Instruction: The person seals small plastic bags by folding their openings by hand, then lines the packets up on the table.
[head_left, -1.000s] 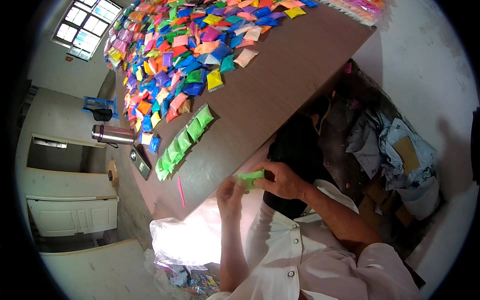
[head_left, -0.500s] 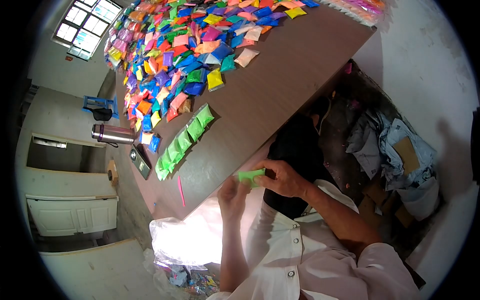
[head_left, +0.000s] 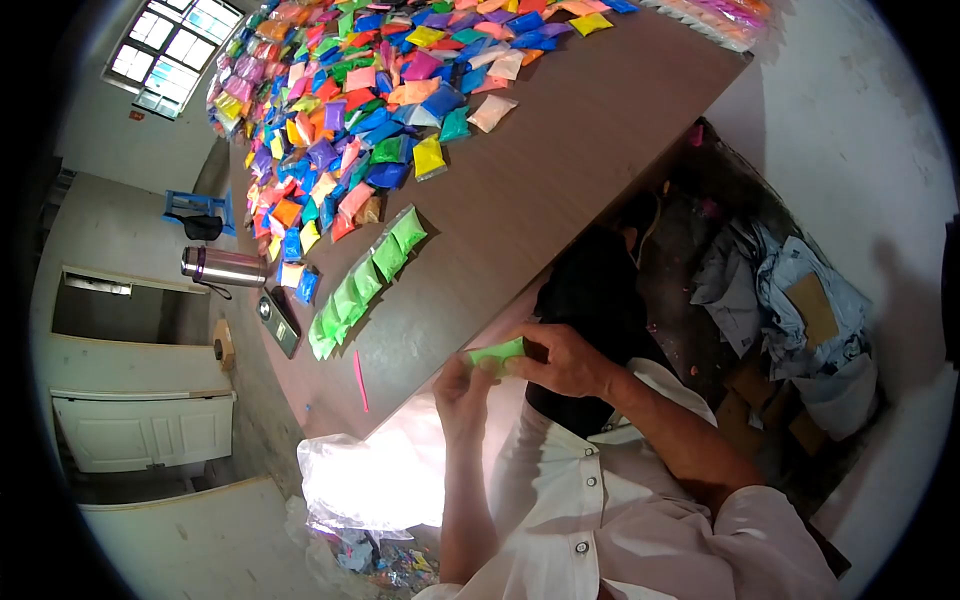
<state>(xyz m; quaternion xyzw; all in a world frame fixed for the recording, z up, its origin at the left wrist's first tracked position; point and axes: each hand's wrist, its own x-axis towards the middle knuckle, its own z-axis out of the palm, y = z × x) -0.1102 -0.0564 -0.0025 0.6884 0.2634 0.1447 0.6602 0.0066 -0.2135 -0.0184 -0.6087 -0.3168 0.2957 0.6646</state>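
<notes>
My left hand (head_left: 462, 395) and my right hand (head_left: 565, 362) pinch a small light-green packet (head_left: 497, 352) between them, just off the table's near edge and above my lap. The left fingers grip its left end and the right fingers its right end. Fingers cover parts of it, so I cannot tell whether it is sealed or torn. On the table (head_left: 500, 205) beyond my hands lies a joined strip of puffy green packets (head_left: 368, 282). A thin pink stick (head_left: 361, 382) rests nearer the table's corner.
Many small coloured packets (head_left: 370, 125) are heaped across the far side of the table. A steel thermos (head_left: 228, 267) and a phone (head_left: 279, 322) sit at the left edge. Clear plastic bags (head_left: 335, 470) hang below. Crumpled grey bags (head_left: 800, 290) and cardboard lie on the floor at right.
My left hand has closed in on the packet's left end, and the packet has shifted slightly left and looks more stretched out. The things on the table stay put.
</notes>
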